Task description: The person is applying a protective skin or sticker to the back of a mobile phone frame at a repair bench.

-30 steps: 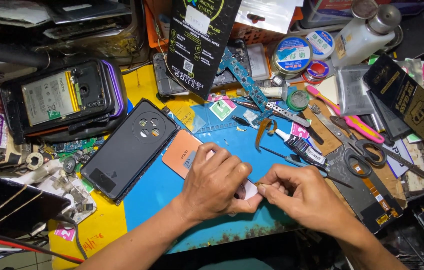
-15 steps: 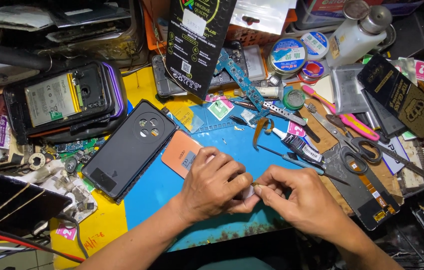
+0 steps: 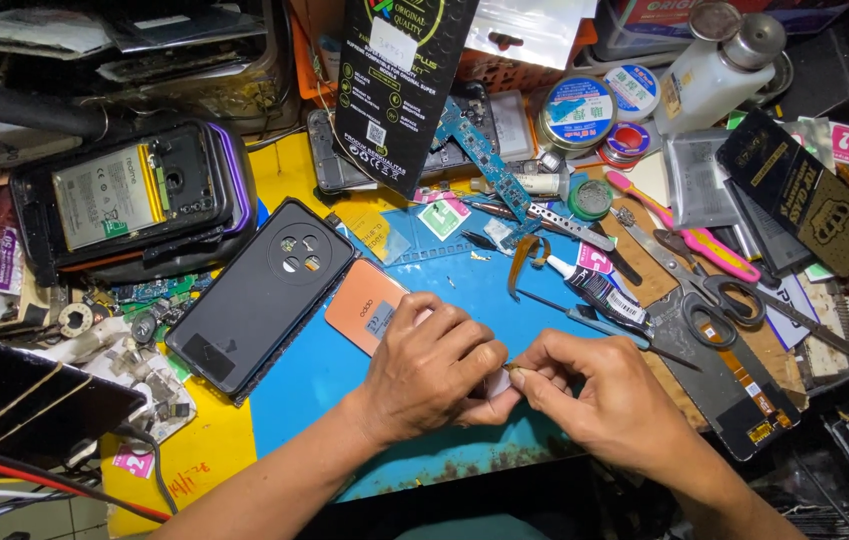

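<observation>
Two bare forearms, left hand (image 3: 431, 368) – right hand (image 3: 608, 404), no sleeves, no rings

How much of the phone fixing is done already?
Done, it seems: one phone lies opened, its battery showing, and a black back cover lies loose on the blue mat. In hand: the left hand and right hand pinch a tiny part between them. Left: the phone is still open, with loose parts around it.

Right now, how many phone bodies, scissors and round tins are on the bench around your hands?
Phone bodies: 2, black phone back cover with round camera ring; opened phone showing its battery
Scissors: 1, black-handled scissors
Round tins: 3, large blue-labelled tin; white-lidded tin; small red tin
Total: 6
</observation>
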